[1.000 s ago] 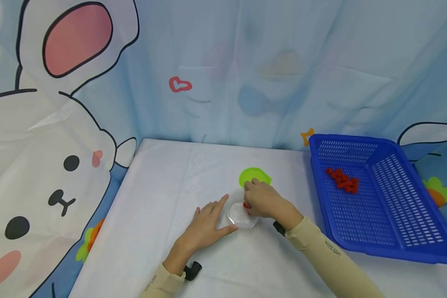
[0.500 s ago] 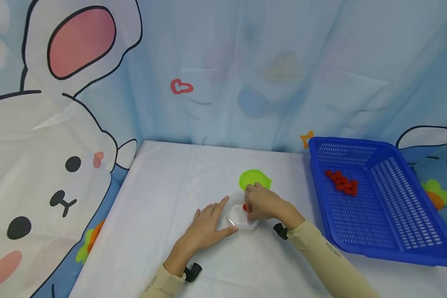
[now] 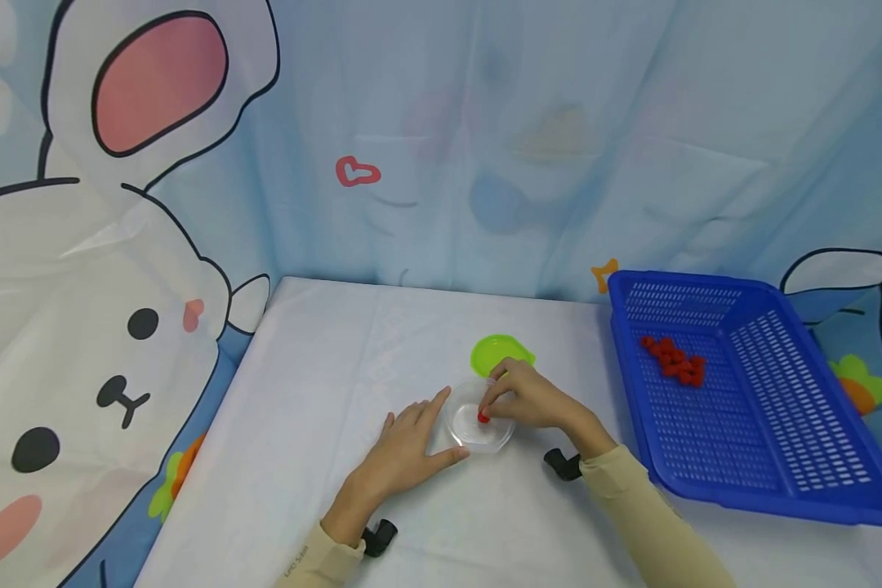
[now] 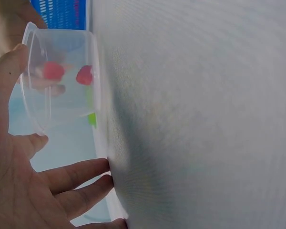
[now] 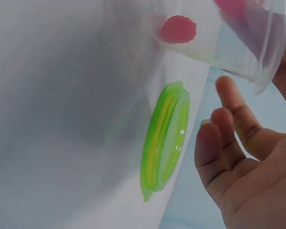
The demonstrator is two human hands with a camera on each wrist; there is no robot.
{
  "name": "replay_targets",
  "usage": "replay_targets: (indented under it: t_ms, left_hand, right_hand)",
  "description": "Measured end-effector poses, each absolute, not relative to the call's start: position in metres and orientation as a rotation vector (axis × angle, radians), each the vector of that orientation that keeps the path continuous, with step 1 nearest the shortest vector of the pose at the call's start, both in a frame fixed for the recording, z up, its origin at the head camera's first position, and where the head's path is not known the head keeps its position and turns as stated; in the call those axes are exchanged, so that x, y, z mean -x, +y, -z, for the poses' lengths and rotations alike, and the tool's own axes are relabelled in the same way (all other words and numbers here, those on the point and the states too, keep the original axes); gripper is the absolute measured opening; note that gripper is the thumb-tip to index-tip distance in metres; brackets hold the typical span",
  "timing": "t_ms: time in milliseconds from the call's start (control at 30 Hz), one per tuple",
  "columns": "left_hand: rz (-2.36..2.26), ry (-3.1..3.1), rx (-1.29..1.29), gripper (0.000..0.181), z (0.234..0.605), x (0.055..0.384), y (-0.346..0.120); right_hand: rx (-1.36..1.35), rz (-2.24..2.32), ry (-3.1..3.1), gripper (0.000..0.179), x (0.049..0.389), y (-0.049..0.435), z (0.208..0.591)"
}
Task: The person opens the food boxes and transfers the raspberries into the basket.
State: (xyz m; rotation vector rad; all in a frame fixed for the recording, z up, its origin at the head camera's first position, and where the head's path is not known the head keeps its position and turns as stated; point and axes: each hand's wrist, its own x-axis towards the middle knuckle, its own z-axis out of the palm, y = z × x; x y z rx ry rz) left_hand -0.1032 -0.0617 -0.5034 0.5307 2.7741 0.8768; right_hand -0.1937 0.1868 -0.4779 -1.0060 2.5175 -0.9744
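A clear plastic tub [image 4: 66, 43] stands on the table with a red raspberry [image 5: 178, 29] at its bottom. Higher inside the tub, my right hand [image 3: 525, 398] pinches a second raspberry [image 4: 53, 71] between thumb and finger; its other fingers [image 5: 209, 143] hang outside the wall in the right wrist view. My left hand [image 3: 404, 453] rests on the cloth at the tub's left, thumb and forefinger spread along the rim and the other fingers [image 4: 81, 174] stretched to the table. Right behind the tub lies a bright green lid [image 3: 494, 353], partly covered by the right hand.
A blue slotted basket [image 3: 750, 490] stands on the right of the table with several red raspberries [image 3: 676, 363] lying in its far left part. White cloth [image 3: 353, 351] covers the table. A printed curtain [image 3: 441, 204] hangs behind it.
My right hand has drawn slightly back to the right and its fingers have lifted, so the pinched raspberry now shows over the tub's middle. The left hand has stayed in place.
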Motion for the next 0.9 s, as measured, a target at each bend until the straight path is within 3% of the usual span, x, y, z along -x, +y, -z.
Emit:
replay_targets:
  t_ms: [200,633,900]
  left_hand:
    - [-0.867,2.771,-0.533,0.094,0.504,0.104,-0.062]
    - [-0.877,2.765,-0.507,0.094,0.505,0.104,-0.06]
    - [-0.894,2.758,-0.509,0.094,0.505,0.104,-0.06]
  right_hand:
    - [0.763,1.264,2.418,0.005,0.19,0.197,0.48]
    - [0.294,1.775,2.177,0.023,0.189,0.211,0.472]
    - [0.127,1.958,2.073,0.012,0.186,0.211,0.461]
